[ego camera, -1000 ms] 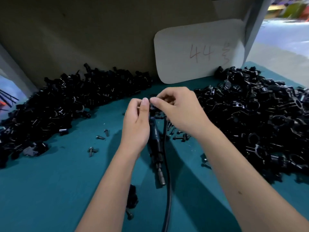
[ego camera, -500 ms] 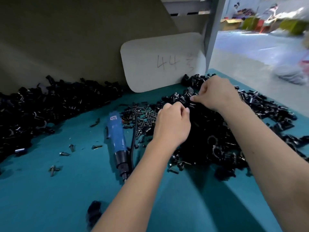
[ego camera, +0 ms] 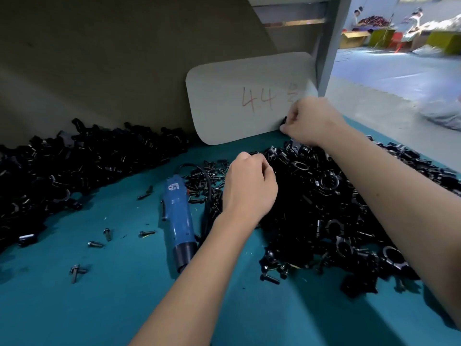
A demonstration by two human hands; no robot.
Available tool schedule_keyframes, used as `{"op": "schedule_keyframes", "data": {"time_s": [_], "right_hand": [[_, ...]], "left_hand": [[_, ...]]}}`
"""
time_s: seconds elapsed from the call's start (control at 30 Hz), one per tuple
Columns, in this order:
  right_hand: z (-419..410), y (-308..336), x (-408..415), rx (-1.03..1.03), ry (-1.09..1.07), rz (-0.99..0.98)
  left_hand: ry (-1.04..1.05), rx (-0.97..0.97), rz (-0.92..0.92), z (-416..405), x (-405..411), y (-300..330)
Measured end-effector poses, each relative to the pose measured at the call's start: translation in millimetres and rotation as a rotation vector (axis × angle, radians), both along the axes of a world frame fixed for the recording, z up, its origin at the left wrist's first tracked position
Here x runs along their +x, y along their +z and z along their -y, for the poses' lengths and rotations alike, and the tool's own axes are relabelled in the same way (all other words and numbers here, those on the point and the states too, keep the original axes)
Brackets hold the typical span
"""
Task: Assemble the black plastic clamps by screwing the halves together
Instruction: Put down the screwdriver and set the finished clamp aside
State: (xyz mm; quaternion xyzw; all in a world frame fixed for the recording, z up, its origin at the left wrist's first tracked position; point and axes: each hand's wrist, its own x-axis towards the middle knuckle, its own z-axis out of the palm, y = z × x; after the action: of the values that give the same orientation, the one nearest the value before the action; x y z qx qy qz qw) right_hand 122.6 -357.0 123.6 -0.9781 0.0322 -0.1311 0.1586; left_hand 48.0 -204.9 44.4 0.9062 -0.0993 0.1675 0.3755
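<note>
Over the right-hand pile of clamp parts [ego camera: 324, 208], both hands have left the blue screwdriver [ego camera: 178, 221] lying on the surface [ego camera: 74, 308]: the right hand [ego camera: 309, 121] pinches a black piece, the left hand [ego camera: 249, 186] curls into the heap, its hold hidden, so a fresh clamp is likely starting.

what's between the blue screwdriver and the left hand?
Head view: the screwdriver's black cable and scattered loose screws lie between the blue screwdriver and the left hand.

left hand [ego camera: 249, 186] fingertips hidden — curled under, right hand [ego camera: 311, 121] grasp unclear
</note>
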Motion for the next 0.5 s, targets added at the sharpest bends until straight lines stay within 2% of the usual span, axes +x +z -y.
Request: {"op": "schedule_keyframes", "data": {"time_s": [0.23, 0.37, 0.5], "right_hand": [[-93.8, -18.5, 22.2, -0.144, 0.394, -0.138], [-146.4, -31.9, 26.5, -0.073, 0.515, -0.110], [-215.1, -49.4, 21.8, 0.002, 0.648, -0.079]], "left_hand": [[0.224, 0.071, -0.031, -48.2, 15.5, -1.1], [0.409, 0.020, 0.013, -105.3, 18.3, -1.7], [0.585, -0.131, -0.086, -166.4, 14.5, -15.2]]}}
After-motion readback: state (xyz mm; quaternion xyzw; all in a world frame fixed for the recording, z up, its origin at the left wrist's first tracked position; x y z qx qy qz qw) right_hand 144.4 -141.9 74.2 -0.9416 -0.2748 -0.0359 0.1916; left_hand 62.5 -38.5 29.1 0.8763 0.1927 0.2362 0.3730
